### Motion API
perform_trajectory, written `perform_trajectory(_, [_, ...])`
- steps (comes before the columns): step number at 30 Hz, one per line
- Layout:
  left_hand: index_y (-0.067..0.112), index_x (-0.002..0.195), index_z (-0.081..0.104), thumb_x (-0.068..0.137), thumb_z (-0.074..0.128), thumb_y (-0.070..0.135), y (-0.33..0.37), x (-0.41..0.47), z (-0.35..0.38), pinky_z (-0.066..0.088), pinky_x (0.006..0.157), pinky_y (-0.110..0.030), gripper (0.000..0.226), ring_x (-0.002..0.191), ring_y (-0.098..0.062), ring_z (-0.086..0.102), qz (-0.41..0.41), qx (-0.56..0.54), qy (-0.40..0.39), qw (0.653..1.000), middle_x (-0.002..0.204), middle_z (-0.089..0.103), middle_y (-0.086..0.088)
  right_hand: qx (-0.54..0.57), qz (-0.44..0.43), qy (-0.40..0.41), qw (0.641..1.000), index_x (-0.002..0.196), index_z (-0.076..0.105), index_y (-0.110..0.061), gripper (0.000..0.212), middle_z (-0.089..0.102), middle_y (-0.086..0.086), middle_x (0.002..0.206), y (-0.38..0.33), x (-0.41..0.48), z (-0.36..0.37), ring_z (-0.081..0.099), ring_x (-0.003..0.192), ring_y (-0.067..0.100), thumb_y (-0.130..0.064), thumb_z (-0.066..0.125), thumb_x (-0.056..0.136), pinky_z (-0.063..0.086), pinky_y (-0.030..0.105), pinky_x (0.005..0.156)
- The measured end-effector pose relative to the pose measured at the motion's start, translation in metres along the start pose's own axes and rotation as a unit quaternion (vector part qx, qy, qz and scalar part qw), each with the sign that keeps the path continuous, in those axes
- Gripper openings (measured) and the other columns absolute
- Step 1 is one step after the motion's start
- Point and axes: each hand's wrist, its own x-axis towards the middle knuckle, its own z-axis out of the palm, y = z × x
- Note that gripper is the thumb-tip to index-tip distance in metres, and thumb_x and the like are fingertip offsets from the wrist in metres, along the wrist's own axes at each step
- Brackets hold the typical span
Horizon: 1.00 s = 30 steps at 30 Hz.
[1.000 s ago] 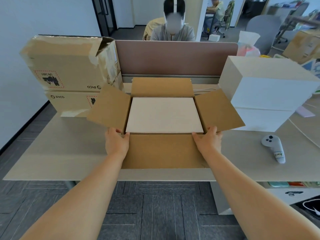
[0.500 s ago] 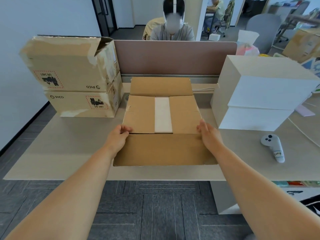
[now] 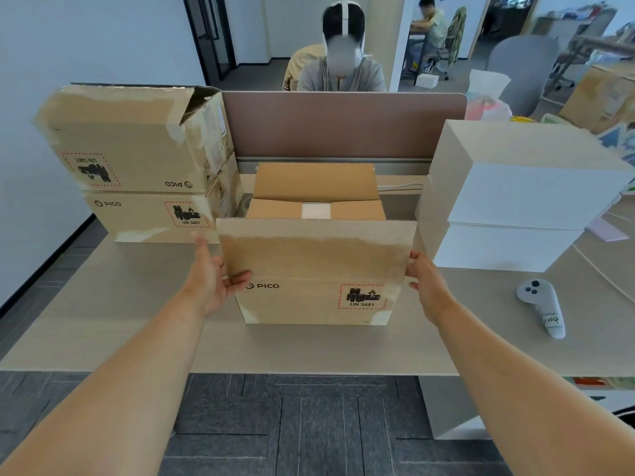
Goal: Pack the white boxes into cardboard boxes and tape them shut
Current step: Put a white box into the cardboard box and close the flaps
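A cardboard box (image 3: 309,302) stands at the middle of the desk with a white box (image 3: 315,211) inside, seen only as a strip between the two folded side flaps. The near flap (image 3: 316,249) stands raised. My left hand (image 3: 214,280) grips its left edge, thumb on the front face. My right hand (image 3: 426,280) holds its right edge. The far flap (image 3: 314,182) stands upright behind. Two more white boxes (image 3: 515,197) are stacked at the right.
Two cardboard boxes (image 3: 137,166) are stacked at the left. A white controller (image 3: 543,305) lies on the desk (image 3: 103,321) at the right. A brown partition (image 3: 343,125) runs behind the boxes, with a person seated beyond it.
The two side flaps were folded in over the white box. The near flap, lying flat before, has since been lifted upright by both hands.
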Motion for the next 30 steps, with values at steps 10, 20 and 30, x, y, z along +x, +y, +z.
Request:
perform_trajectory(10, [0.014, 0.136, 0.036, 0.098, 0.045, 0.021, -0.015, 0.023, 0.005, 0.054, 0.05, -0.024, 0.039, 0.055, -0.016, 0.062, 0.134, 0.258, 0.142, 0.946, 0.128, 0.05, -0.013, -0.2, -0.043, 0.025, 0.979, 0.1, 0.05, -0.009, 0.026, 0.052, 0.011, 0.11, -0.002, 0.04, 0.024, 0.047, 0.083, 0.018, -0.034, 0.05, 0.096, 0.034, 0.025, 0.06])
perform_trajectory(20, [0.01, 0.101, 0.059, 0.092, 0.056, 0.024, -0.013, 0.05, 0.028, 0.054, 0.066, -0.031, 0.016, 0.056, -0.014, 0.066, 0.142, 0.345, 0.222, 0.901, 0.064, 0.069, 0.009, -0.256, -0.009, 0.021, 0.966, 0.14, 0.027, -0.016, 0.055, 0.053, 0.009, 0.127, -0.017, 0.088, 0.021, 0.055, 0.105, 0.028, -0.02, 0.054, 0.092, 0.046, 0.036, 0.083])
perform_trajectory(30, [0.017, 0.119, 0.056, 0.082, 0.061, 0.051, 0.03, 0.092, 0.023, 0.045, 0.081, -0.035, 0.05, 0.106, -0.024, 0.057, 0.175, 0.543, 0.217, 0.792, 0.113, 0.062, -0.002, -0.594, -0.164, -0.026, 0.787, 0.145, 0.029, -0.025, 0.049, -0.001, 0.005, 0.16, -0.048, 0.124, 0.085, -0.009, 0.146, 0.03, -0.036, 0.038, 0.098, -0.002, 0.057, 0.114])
